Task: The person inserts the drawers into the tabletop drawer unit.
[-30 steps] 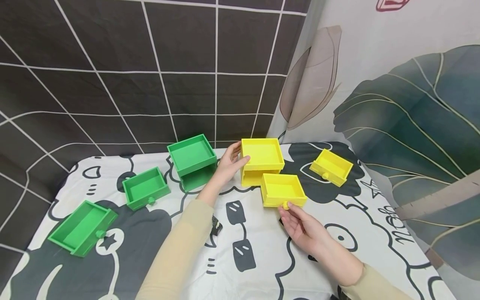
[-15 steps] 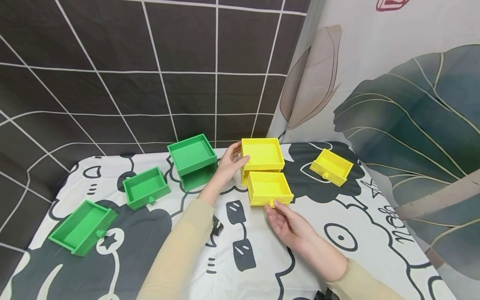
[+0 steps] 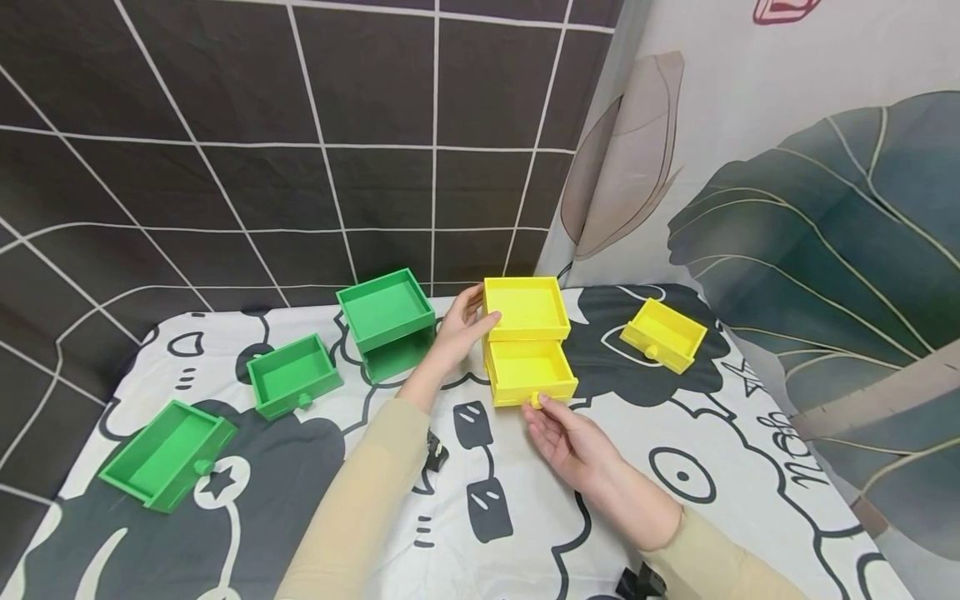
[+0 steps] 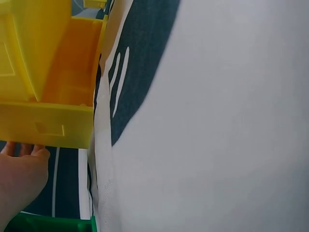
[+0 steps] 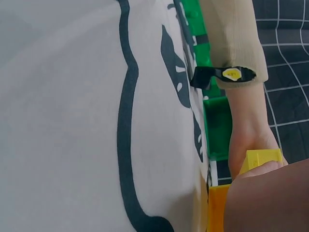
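In the head view, my left hand (image 3: 459, 333) holds the left side of the yellow cabinet (image 3: 527, 307), its thumb at the top tray's edge. My right hand (image 3: 573, 446) pinches the round knob (image 3: 535, 400) of a yellow drawer (image 3: 555, 390). The drawer's back end is inside the cabinet's opening below the top tray, and its front sticks out towards me. Fingertips of the left hand touch the yellow side wall (image 4: 43, 125) in the left wrist view. In the right wrist view, most of the drawer is hidden behind the right hand.
Another yellow drawer (image 3: 663, 335) lies to the right. On the left stand a green cabinet (image 3: 385, 310) with an open front and two green drawers, one nearer (image 3: 292, 377) and one farther (image 3: 167, 457). A patterned cloth (image 3: 420, 517) covers the table; a dark wall hanging (image 3: 375, 100) rises behind.
My right hand has moved the yellow drawer left and back, from in front of the cabinet until its rear end went into the opening. The left hand has stayed on the cabinet.
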Available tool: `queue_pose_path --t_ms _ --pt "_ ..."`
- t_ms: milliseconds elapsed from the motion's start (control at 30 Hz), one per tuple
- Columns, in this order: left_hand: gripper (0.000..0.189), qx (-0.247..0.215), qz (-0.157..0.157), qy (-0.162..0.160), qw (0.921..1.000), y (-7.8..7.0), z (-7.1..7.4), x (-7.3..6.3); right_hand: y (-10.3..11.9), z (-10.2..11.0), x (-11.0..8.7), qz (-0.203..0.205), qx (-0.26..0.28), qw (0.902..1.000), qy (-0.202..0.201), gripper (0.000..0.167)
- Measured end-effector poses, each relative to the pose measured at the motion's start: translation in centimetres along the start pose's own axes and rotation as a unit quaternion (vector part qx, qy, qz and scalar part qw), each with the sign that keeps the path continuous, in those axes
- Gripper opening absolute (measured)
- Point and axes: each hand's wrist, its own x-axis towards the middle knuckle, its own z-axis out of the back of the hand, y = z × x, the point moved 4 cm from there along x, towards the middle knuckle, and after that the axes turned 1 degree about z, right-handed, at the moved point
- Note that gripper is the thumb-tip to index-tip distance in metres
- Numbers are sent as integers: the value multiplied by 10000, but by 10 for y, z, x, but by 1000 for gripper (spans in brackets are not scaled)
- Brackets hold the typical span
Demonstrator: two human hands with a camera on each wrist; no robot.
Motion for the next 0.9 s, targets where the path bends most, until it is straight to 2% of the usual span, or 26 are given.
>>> queue_pose_path --t_ms 233,533,900 --pt "73 -59 16 20 10000 0 -1 -2 5 -1 0 52 68 9997 237 33" --pt "73 -88 -31 41 9999 2 0 -1 8 -1 -1 16 118 9997 208 31" --pt "74 -87 -69 85 9999 0 -1 -3 7 -2 -1 168 -34 9998 62 30"
